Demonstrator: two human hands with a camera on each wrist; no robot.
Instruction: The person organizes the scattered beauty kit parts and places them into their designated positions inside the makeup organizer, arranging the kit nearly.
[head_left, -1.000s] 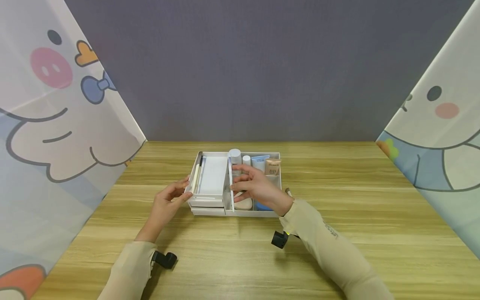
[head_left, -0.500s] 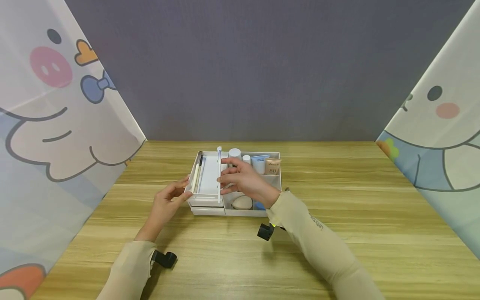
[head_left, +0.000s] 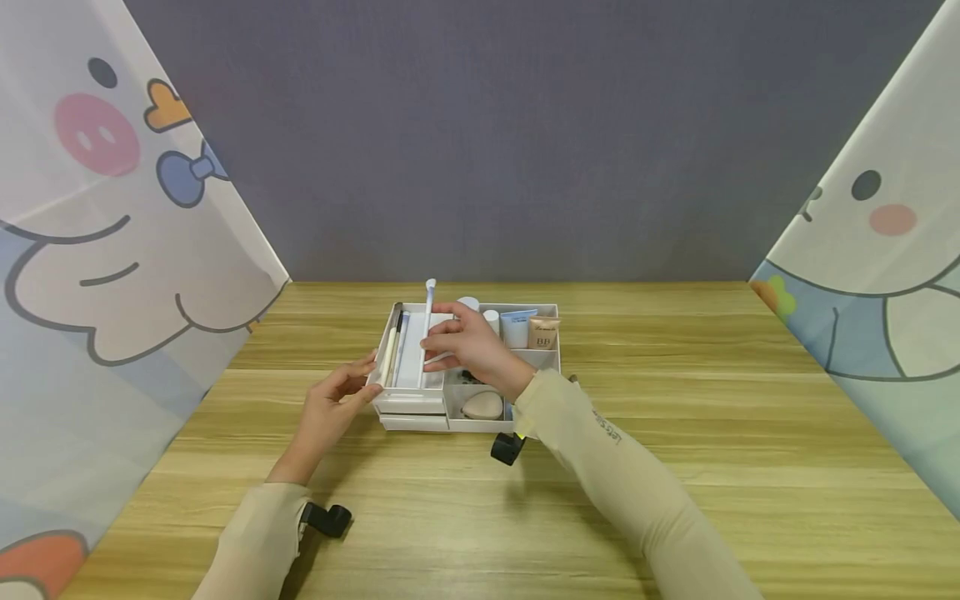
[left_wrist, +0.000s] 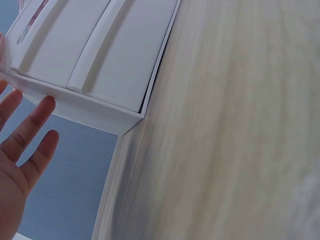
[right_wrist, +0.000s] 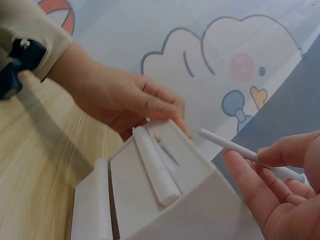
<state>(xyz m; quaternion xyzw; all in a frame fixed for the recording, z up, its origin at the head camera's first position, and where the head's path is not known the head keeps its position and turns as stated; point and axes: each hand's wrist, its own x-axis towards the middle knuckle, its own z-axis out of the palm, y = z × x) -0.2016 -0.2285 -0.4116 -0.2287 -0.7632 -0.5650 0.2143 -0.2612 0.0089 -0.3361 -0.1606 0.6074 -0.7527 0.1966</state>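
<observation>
My right hand (head_left: 471,343) pinches a slim white makeup brush (head_left: 428,310) between thumb and fingers. Its pale bristle end points to the back, and the handle hangs over the left compartment of a white desk organizer (head_left: 411,408). In the right wrist view the brush (right_wrist: 227,141) is apart from the organizer's side wall. My left hand (head_left: 333,402) rests at the organizer's left front corner, thumb on the rim. The left wrist view shows its fingers (left_wrist: 30,127) extended along the outer wall. Other brushes (head_left: 392,346) lie along the left compartment's outer side.
The organizer's right half holds a white-capped bottle (head_left: 468,303), a small white-capped bottle (head_left: 492,318), a blue tube (head_left: 517,328), a tan BB tube (head_left: 543,332) and a beige makeup sponge (head_left: 482,406). Below the left compartment are drawers (left_wrist: 120,50). A grey panel (head_left: 480,150) stands behind the wooden table (head_left: 675,400).
My right hand has moved left with the brush, from the organizer's middle divider to above the left compartment, and the bristle end now reaches past the back rim. My left hand has stayed put.
</observation>
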